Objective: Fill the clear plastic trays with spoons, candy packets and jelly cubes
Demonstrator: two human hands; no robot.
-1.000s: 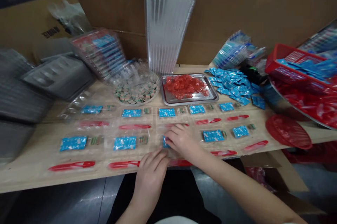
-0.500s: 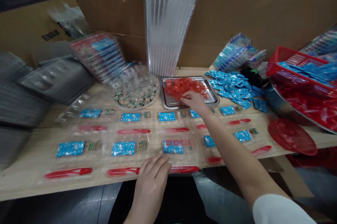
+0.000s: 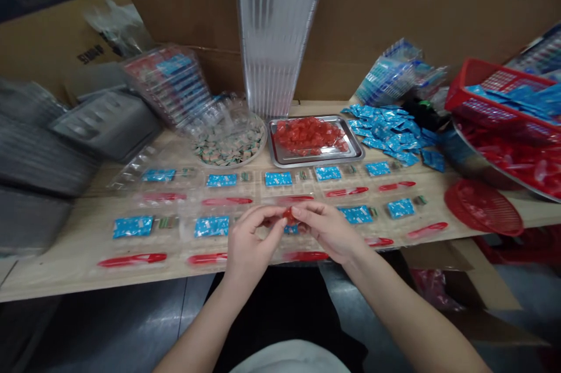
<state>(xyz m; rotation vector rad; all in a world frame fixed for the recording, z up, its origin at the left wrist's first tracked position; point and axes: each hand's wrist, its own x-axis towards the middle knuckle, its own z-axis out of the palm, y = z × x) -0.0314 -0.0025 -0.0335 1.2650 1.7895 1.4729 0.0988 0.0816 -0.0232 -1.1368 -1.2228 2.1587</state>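
My left hand point(image 3: 250, 239) and my right hand point(image 3: 332, 229) meet above the front row of clear plastic trays. Their fingertips pinch one small red plastic piece point(image 3: 288, 216) between them. Beneath the hands lies a tray with a blue packet point(image 3: 290, 230) and a long red plastic item point(image 3: 307, 256), both partly covered. Behind the hands, a metal tray point(image 3: 280, 158) holds a heap of similar small red pieces point(image 3: 309, 135). The neighbouring clear trays also carry a blue packet point(image 3: 212, 225), a tiny greenish packet point(image 3: 166, 222) and a red item point(image 3: 132, 260).
A round dish point(image 3: 264, 139) of small greenish packets stands left of the metal tray. Loose blue packets point(image 3: 390, 132) are heaped to its right. Tall stacked clear trays point(image 3: 276, 40) rise behind. At right are a red basket point(image 3: 482, 83), a metal bowl point(image 3: 468, 159) and a red sieve point(image 3: 482, 209).
My right hand has come back from the heap of red pieces to my left hand, bringing one piece. My left hand has lifted off the front tray and now pinches too.
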